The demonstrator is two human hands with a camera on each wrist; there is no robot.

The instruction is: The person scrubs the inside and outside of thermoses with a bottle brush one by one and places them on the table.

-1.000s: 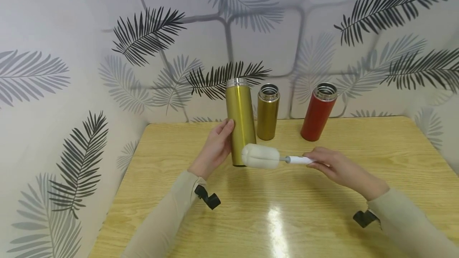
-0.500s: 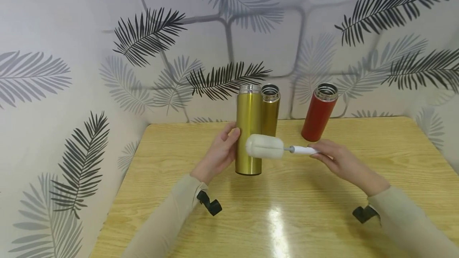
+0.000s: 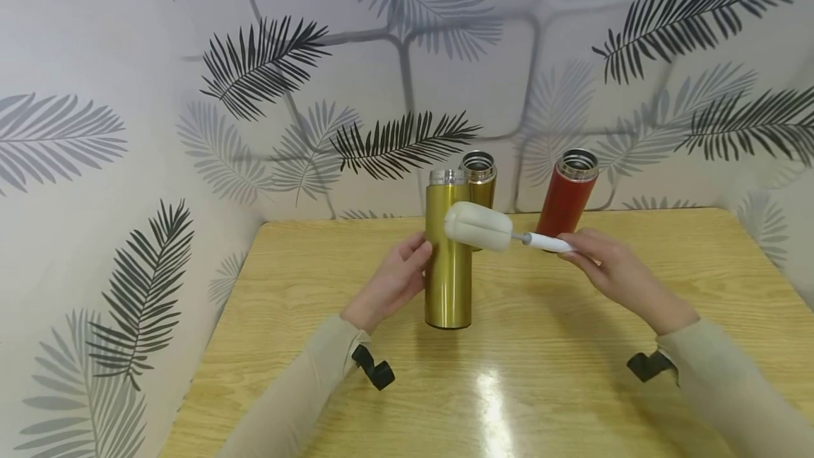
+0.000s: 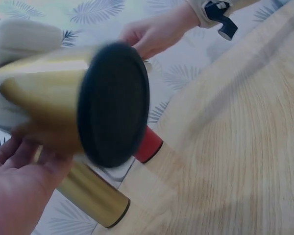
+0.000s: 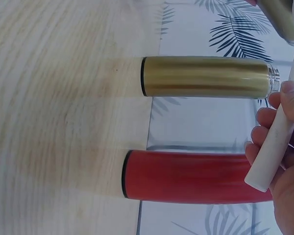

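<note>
Nearest over the surface (image 3: 540, 373) is the tall gold flask (image 3: 449, 288), held clear of it: the left wrist view shows the whole black base (image 4: 118, 105). The left hand (image 3: 399, 274) grips the flask from its left side, thumb and fingers curled round the body. Metal this smooth may turn or slide, so a full wrap would serve better than fingertips alone, and the base should not swing down against the surface.

The brush's sponge head (image 3: 477, 225) overlaps the flask's upper body in the head view; whether they touch, I cannot tell. To its right, the right hand (image 3: 607, 267) pinches the white handle (image 3: 550, 242), fingers curled beneath it. The brush lies across the flask, so any work at the metal neck (image 3: 448, 177) would call for lining the two up first. The sponge looks wide beside that neck; a slow, turning push would probably suit it best.

Farther off, near the wall (image 3: 470, 90), stand a short gold flask (image 3: 481, 191), partly behind the tall one, and a red flask (image 3: 566, 200) to the right, beyond the right hand. Both elbows and brush should stay clear of them.
</note>
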